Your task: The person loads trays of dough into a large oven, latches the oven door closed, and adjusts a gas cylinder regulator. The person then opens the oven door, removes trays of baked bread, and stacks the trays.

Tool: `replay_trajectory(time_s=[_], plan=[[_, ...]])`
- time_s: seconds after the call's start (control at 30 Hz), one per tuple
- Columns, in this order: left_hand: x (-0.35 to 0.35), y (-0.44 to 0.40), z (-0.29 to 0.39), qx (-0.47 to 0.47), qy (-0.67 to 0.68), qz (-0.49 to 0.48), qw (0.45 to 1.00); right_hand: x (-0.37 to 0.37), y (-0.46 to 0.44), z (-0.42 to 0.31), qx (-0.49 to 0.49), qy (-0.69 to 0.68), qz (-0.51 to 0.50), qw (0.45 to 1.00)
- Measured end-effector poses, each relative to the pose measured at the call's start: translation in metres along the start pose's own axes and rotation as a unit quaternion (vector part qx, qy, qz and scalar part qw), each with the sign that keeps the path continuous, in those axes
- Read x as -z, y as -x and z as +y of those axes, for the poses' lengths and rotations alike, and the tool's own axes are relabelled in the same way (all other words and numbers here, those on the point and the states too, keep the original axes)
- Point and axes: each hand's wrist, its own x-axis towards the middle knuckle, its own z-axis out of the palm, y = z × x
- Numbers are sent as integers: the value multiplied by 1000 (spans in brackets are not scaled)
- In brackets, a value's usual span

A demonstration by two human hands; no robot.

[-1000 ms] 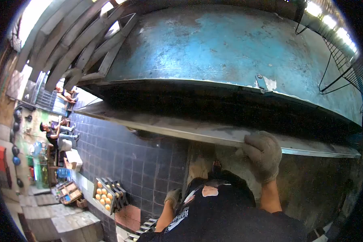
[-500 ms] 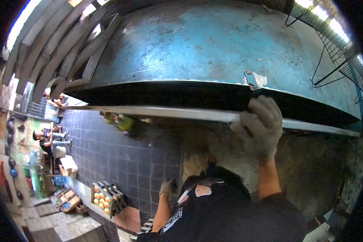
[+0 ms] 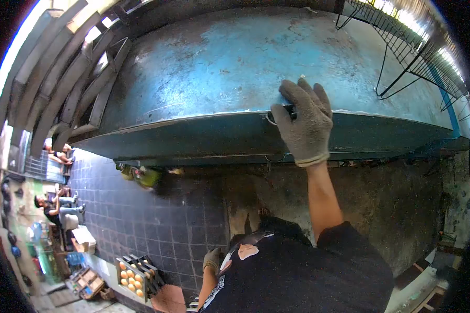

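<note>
A large blue metal cabinet [image 3: 235, 62] with worn, scuffed paint stretches across the upper part of the view. Its long front door [image 3: 203, 138] now lies against the cabinet's edge. My right hand [image 3: 305, 122], in a grey knit glove, is at that edge, with thumb and forefinger around a small dark latch [image 3: 291, 111]. The glove hides most of the latch. Low beside my body hangs my left hand [image 3: 212, 259], also gloved, with loosely bent fingers and nothing visible in them.
A black wire rack [image 3: 397, 52] stands on the cabinet at right; dark metal trays [image 3: 62, 73] are stacked at left. A tray of round buns [image 3: 131, 279] leans in a rack at lower left. A green object [image 3: 147, 177] is below the door. People [image 3: 55, 208] sit beyond the tiled floor.
The dark gap between door and cabinet has closed. My right hand has moved from the door's edge up onto the latch. My left hand stays low beside my body.
</note>
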Motion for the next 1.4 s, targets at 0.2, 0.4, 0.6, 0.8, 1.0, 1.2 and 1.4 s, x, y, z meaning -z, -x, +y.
replay_trajectory(time_s=[0.2, 0.4, 0.6, 0.8, 1.0, 1.2, 1.4], plan=[[11, 16, 13, -18, -212, -32, 977, -22, 18, -9, 23, -23, 133, 991], [15, 1, 18, -217, -400, -5, 890, -6, 162, -1, -293, -239, -175, 909], [41, -18, 43, -35, -33, -31, 998, -67, 302, 107, -227, -53, -442, 866], [86, -38, 114, 139, 44, 0, 989, -159, 362, 196, -164, 234, -445, 849], [133, -109, 145, -106, -129, 89, 982, -173, 343, 55, -278, 63, -449, 847], [152, -156, 271, -276, -226, -35, 934, -208, 375, -93, -245, -21, -444, 861], [94, -298, 263, -449, -413, -143, 780, -260, 492, -96, -458, -8, -548, 700]])
